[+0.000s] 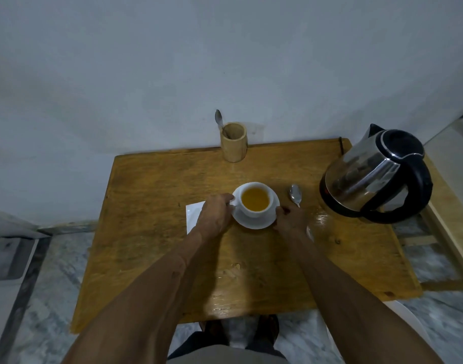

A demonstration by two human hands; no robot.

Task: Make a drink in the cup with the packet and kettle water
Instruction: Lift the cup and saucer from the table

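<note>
1. Cup (254,199): white, on a white saucer (256,222), mid tabletop (151,232). Holds amber-yellow liquid, level a little below the rim.
2. Left hand (215,215): at the cup's left side, fingers curled at the handle. Looks like a pinch on the handle, but the hand covers the contact, so can't confirm.
3. Right hand (291,219): on the saucer's right edge, fingertips touching the rim, thumb on top. Pinching the saucer edge as far as I can tell.
4. Packet (194,215): flat, white, lying on the tabletop just left of the saucer, mostly hidden under the left hand and wrist. Can't tell if it's opened.
5. Kettle (375,177): steel body, black lid and handle, upright at the right rear of the tabletop, well apart from the cup. Spout points to the rear, handle toward the right edge.
6. Spoon (295,194): lying flat between saucer and kettle, bowl to the rear, handle end under the right hand.
7. Wooden holder (233,142): upright at the rear edge, behind the cup, against the wall. A second spoon (219,119) stands in it, bowl up.
8. Tabletop right of the saucer has a shiny patch, may be wet.
</note>
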